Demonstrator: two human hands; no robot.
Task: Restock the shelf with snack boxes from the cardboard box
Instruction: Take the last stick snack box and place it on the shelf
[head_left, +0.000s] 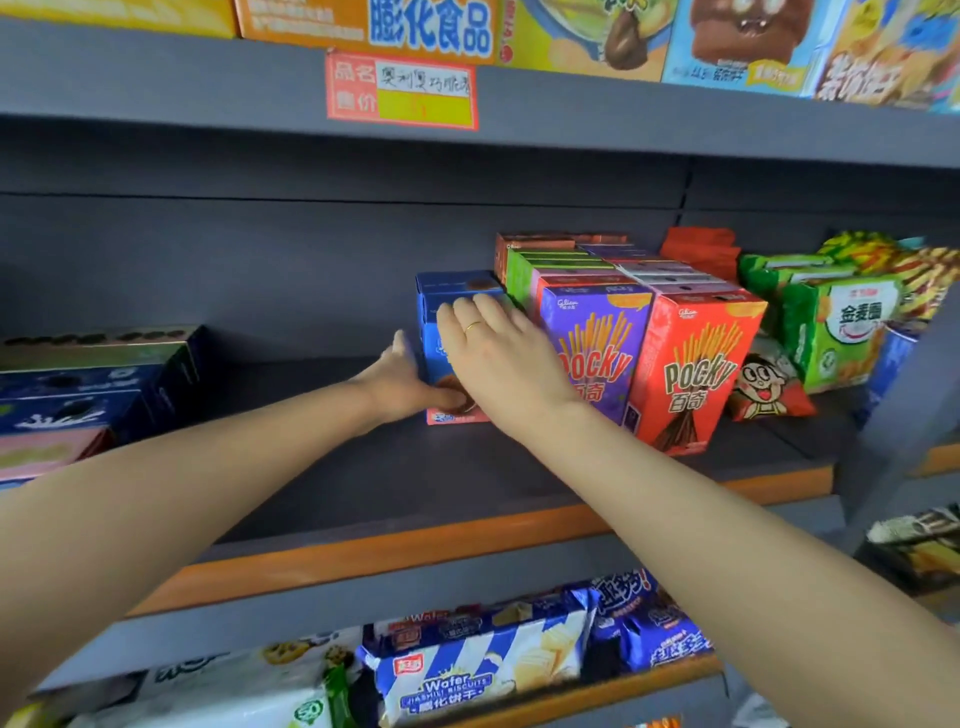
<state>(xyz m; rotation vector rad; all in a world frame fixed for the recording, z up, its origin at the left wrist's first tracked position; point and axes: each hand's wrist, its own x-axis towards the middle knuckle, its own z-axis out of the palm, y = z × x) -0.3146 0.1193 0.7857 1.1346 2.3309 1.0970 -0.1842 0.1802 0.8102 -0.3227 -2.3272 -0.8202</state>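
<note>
A blue snack box (434, 332) stands upright on the grey middle shelf (395, 483), just left of a purple Pocky box (597, 348) and a red Pocky box (696, 364). My left hand (405, 384) grips the blue box's lower left side, thumb across its front bottom. My right hand (498, 348), wearing a gold ring, lies flat over the box's front and top right, fingers spread. More boxes stand in rows behind the Pocky boxes. The cardboard box is out of view.
Dark blue boxes (93, 384) are stacked at the shelf's left end. Green snack packs (841, 332) and a red cartoon packet (769, 384) sit at the right. Wafer bags (483, 670) fill the shelf below; a price tag (402, 91) hangs above.
</note>
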